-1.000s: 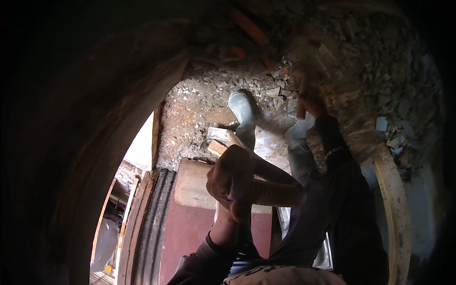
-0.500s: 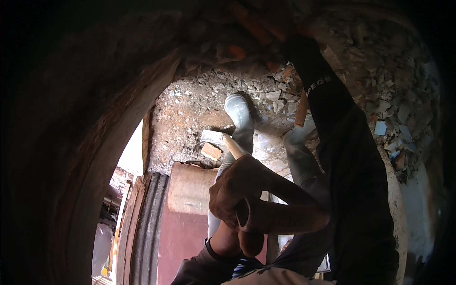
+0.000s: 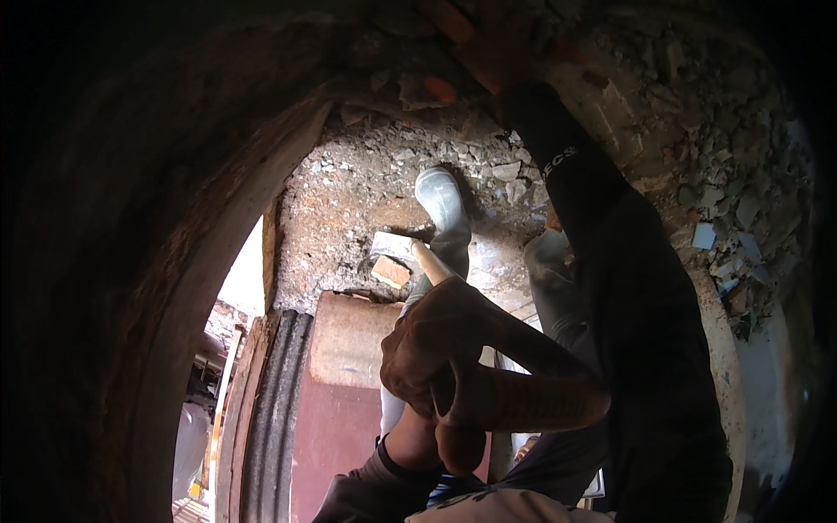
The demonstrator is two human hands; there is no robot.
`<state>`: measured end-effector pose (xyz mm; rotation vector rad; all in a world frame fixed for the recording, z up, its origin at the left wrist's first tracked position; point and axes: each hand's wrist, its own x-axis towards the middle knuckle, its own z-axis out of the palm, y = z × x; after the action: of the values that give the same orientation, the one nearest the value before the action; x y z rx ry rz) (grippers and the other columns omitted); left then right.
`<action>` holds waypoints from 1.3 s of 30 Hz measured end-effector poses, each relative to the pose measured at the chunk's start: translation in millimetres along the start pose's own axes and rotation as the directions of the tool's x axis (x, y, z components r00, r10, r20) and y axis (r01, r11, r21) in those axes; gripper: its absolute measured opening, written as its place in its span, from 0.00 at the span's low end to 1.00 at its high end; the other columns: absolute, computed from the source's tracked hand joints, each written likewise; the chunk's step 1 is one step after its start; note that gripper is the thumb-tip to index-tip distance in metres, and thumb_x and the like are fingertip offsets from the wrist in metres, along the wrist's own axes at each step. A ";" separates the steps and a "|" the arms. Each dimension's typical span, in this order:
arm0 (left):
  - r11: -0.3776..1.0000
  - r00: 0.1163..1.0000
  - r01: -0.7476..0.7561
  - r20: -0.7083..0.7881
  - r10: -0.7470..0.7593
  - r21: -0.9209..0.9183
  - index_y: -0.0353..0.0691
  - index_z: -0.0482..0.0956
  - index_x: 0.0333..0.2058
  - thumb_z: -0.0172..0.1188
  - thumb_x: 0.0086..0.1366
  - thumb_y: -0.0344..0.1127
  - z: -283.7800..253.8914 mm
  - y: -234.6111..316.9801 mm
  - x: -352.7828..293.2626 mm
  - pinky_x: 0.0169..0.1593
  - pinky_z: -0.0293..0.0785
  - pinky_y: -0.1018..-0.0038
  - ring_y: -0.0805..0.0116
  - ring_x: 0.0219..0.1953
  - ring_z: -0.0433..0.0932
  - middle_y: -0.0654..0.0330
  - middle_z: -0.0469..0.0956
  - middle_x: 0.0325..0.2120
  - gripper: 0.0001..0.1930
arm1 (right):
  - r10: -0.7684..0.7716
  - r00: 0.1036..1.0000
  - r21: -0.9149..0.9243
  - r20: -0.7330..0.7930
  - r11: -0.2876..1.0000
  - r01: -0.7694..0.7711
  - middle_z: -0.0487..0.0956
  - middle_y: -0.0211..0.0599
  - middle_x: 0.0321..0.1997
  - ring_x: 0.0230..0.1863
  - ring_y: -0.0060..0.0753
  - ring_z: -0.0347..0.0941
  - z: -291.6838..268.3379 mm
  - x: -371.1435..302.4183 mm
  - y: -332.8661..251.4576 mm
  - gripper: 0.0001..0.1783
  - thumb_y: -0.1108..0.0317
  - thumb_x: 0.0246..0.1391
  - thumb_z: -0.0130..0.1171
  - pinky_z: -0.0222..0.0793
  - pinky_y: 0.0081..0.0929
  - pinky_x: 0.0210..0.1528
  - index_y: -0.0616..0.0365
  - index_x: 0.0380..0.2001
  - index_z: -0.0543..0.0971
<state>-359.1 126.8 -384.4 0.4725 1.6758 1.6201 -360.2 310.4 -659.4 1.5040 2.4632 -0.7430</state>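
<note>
Near the middle, my left hand [image 3: 427,344] is closed around a pale, rounded wooden handle [image 3: 429,263], which points up toward the rubble. Beside that hand is an angled brown piece [image 3: 540,397] with an open, ring-like end; its kind is unclear in the shade. My right arm, in a black sleeve [image 3: 602,192], stretches up to the far edge. There my right hand [image 3: 501,57] is in deep shadow, close to a long reddish brick piece [image 3: 452,19]. Its fingers and any grip are too dark to make out.
My grey boots [image 3: 443,200] stand on rubble. A broken brick [image 3: 391,271] and a pale flat block [image 3: 394,246] lie by the left boot. Nearer are a reddish-brown board [image 3: 340,427] and a corrugated sheet [image 3: 279,410]. Tile shards [image 3: 704,235] litter the right; a wall edge [image 3: 235,200] rises left.
My right arm and hand have shifted a little left and down. A brown strip beneath the sleeve is now mostly covered. My left hand has barely moved and keeps its hold.
</note>
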 end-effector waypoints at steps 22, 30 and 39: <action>0.969 0.994 -0.105 -0.012 0.111 0.225 0.36 0.74 0.26 0.28 0.69 0.59 -5.5 -22.3 -22.1 0.32 0.76 0.68 0.60 0.25 0.77 0.52 0.77 0.24 0.34 | -0.137 0.958 0.220 0.250 0.972 0.081 0.59 0.58 0.64 0.62 0.64 0.59 -98.9 -66.8 87.9 0.46 0.57 0.46 0.65 0.59 0.53 0.61 0.46 0.65 0.53; 0.857 0.980 -0.199 0.098 0.173 0.475 0.36 0.73 0.22 0.17 0.69 0.65 16.9 -19.6 -15.1 0.32 0.76 0.66 0.60 0.24 0.75 0.54 0.75 0.21 0.42 | -0.608 0.787 -0.168 -0.105 0.791 0.588 0.63 0.42 0.65 0.64 0.51 0.62 -173.9 -163.5 211.6 0.40 0.55 0.46 0.64 0.65 0.44 0.61 0.41 0.63 0.62; 0.873 0.991 -0.121 0.004 0.135 0.473 0.35 0.72 0.24 0.18 0.66 0.71 33.9 -29.6 -15.8 0.29 0.73 0.69 0.61 0.25 0.73 0.55 0.73 0.22 0.44 | 0.419 0.908 -0.687 0.017 0.665 -0.293 0.68 0.44 0.60 0.61 0.48 0.64 -522.4 -467.4 483.8 0.39 0.59 0.50 0.61 0.66 0.40 0.58 0.53 0.64 0.60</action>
<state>-317.6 135.0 -406.4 0.8191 2.1079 1.2974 346.1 377.2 -188.2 1.4535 1.8738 0.1083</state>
